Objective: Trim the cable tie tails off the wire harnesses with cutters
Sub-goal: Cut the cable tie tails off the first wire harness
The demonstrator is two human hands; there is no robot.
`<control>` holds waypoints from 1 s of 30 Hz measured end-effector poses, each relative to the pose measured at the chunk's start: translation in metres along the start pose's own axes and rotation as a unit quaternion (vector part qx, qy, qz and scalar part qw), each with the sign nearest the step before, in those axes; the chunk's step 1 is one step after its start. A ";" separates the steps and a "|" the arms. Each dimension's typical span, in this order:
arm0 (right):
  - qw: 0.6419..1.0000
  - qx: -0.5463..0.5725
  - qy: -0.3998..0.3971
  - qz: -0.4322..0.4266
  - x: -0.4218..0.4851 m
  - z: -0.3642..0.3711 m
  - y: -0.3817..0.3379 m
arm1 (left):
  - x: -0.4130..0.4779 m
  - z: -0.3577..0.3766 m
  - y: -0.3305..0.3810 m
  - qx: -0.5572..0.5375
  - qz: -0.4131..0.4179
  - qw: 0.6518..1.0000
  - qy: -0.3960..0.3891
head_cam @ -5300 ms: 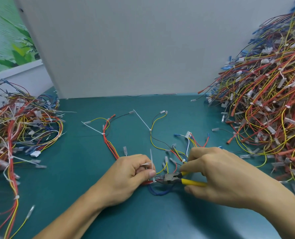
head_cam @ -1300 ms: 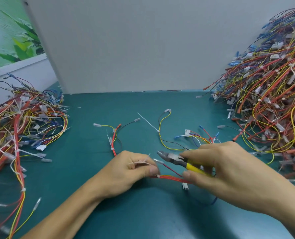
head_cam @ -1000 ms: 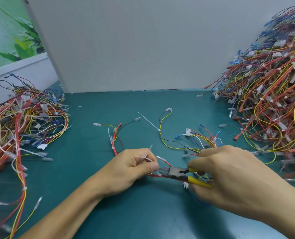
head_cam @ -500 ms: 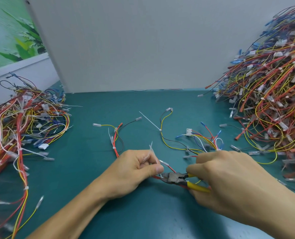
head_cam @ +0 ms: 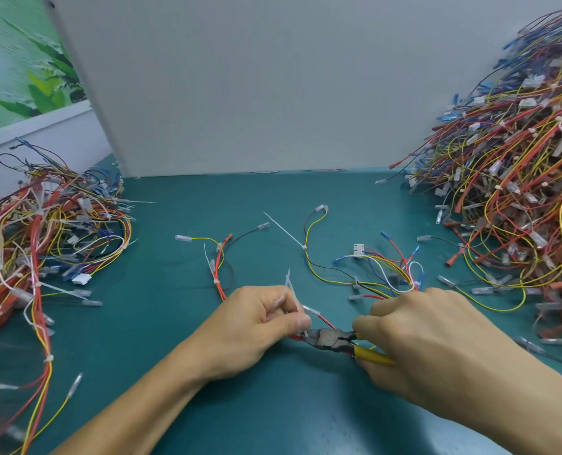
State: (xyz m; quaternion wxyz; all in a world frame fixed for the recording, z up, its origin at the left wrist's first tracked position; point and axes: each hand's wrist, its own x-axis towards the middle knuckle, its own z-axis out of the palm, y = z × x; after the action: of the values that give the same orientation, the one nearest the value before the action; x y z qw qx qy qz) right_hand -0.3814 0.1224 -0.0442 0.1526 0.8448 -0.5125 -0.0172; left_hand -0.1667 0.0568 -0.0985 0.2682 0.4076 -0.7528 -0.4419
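Teal bench surface [head_cam: 174, 330] runs back to a grey board [head_cam: 256, 87]. Near its front edge, midway across, the left hand [head_cam: 256, 326] pinches the wire harness [head_cam: 326, 322] between thumb and curled fingers, and a white cable tie tail [head_cam: 290, 287] sticks up from the fist. The right hand [head_cam: 437, 343] grips the yellow-handled cutters [head_cam: 332, 339], their nose at the left thumb tip (blades nearly together over the red wires). A tangled heap [head_cam: 43, 241] lies along the left edge, and a taller heap [head_cam: 509, 208] along the right.
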 end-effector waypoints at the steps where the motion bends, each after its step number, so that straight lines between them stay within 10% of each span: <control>1: 1.000 0.003 -0.005 -0.003 0.000 0.000 0.000 | 0.000 0.000 -0.001 0.004 0.000 1.000 0.000; 11: 0.989 0.144 -0.014 -0.013 0.003 0.004 0.015 | -0.004 -0.001 -0.001 -0.101 0.012 0.993 0.054; 18: 0.958 0.287 0.018 0.015 0.012 0.005 0.012 | -0.005 -0.047 0.006 -0.407 0.045 0.889 0.207; 24: 0.954 0.293 0.005 0.061 0.039 0.023 -0.043 | -0.011 -0.089 -0.004 -0.316 0.083 0.876 0.356; 30: 0.970 0.228 -0.007 0.078 0.049 0.037 -0.062 | -0.024 -0.114 -0.021 0.077 0.029 0.930 0.359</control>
State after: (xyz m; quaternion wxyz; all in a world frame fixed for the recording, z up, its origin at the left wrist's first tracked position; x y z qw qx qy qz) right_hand -0.3118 0.0972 -0.0900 -0.0468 0.8149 -0.5678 0.1066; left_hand -0.0593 0.0200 -0.0650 0.5009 0.5362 -0.6496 -0.1991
